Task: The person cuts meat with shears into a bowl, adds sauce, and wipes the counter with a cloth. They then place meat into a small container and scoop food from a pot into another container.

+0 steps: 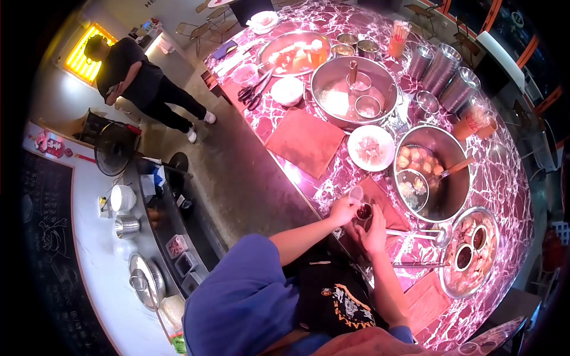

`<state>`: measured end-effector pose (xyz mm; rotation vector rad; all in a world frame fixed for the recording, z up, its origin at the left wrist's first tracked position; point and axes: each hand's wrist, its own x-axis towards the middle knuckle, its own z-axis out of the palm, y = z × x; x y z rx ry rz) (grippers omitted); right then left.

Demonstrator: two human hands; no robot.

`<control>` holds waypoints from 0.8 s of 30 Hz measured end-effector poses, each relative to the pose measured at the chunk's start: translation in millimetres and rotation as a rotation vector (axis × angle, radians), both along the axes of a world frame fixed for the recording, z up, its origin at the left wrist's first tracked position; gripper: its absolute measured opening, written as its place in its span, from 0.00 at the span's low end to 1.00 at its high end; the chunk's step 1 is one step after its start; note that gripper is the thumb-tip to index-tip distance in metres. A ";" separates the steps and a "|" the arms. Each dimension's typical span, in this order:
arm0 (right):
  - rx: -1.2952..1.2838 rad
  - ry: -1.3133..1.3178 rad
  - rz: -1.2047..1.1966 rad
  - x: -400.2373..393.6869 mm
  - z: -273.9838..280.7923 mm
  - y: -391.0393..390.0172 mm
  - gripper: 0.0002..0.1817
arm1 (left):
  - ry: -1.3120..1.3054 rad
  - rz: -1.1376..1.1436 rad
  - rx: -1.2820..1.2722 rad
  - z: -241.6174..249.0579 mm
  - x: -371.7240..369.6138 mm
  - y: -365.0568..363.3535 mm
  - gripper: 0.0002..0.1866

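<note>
My left hand (344, 211) pinches a small clear round lid or cup (356, 193) over the counter's near edge. Beside it, my right hand (373, 231) is wrapped round a small cup with dark red contents (364, 212). Both hands are close together above a folded reddish-brown cloth (386, 204). Just beyond them sits a white bowl with pale pieces (371, 148). To the right stands a large steel pot (463, 199) with round pieces in broth, a strainer and a wooden-handled ladle. A metal ladle (442, 235) lies beside my right hand.
Another large pot (320, 107) stands farther back, near a brown cloth (304, 141) and scissors (255, 95). A tray of food with dark sauce bowls (493, 261) is at the right. A person (142, 77) stands across the aisle. A black fan (114, 149) is left.
</note>
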<state>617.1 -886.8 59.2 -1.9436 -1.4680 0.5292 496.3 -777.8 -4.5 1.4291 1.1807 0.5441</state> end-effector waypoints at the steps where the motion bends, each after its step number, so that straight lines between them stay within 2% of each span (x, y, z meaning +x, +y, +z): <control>1: -0.035 0.016 -0.011 -4.1 -0.4 6.2 0.45 | 0.003 -0.021 0.008 -3.6 -0.3 1.9 0.10; 2: -0.060 0.018 -0.033 -8.3 0.9 10.3 0.46 | 0.076 -0.034 0.142 -2.8 -0.1 2.2 0.10; 8: -0.060 -0.027 -0.100 -11.6 -6.4 15.6 0.42 | 0.116 -0.107 0.203 14.6 -4.4 8.0 0.12; 9: -0.075 -0.040 -0.113 -11.8 -7.3 15.4 0.41 | 0.104 -0.118 0.248 19.8 -5.1 8.7 0.13; 10: -0.079 -0.041 -0.119 -12.4 -8.6 15.3 0.41 | 0.217 -0.256 0.174 24.6 -8.0 13.0 0.21; 11: -0.084 -0.035 -0.129 -12.5 -8.9 15.7 0.41 | 0.216 -0.263 0.172 31.3 -12.3 17.4 0.21; 13: -0.092 -0.028 -0.149 -12.0 -8.9 15.9 0.41 | 0.074 -0.534 0.652 37.4 -18.8 25.2 0.30; 14: -0.106 -0.024 -0.155 -12.2 -7.1 16.2 0.41 | 0.021 -0.711 0.746 34.2 -20.6 34.6 0.36; 17: -0.111 -0.008 -0.179 -14.6 -6.9 15.8 0.40 | 0.055 -0.802 0.875 25.9 -21.8 41.1 0.37; 19: -0.103 0.002 -0.200 -14.2 -7.5 16.7 0.39 | 0.058 -0.889 0.839 19.6 -20.7 45.5 0.37; 21: 0.001 0.004 -0.121 -10.5 -8.8 16.2 0.37 | 0.182 -0.979 0.803 26.9 -17.8 45.9 0.36; 22: 0.014 0.014 -0.130 -9.6 -13.6 15.2 0.35 | 0.157 -0.929 0.855 7.4 -17.2 41.6 0.35; 24: -0.040 0.055 -0.122 -5.7 -20.1 12.4 0.34 | 0.192 -0.959 0.859 16.2 -16.8 41.5 0.35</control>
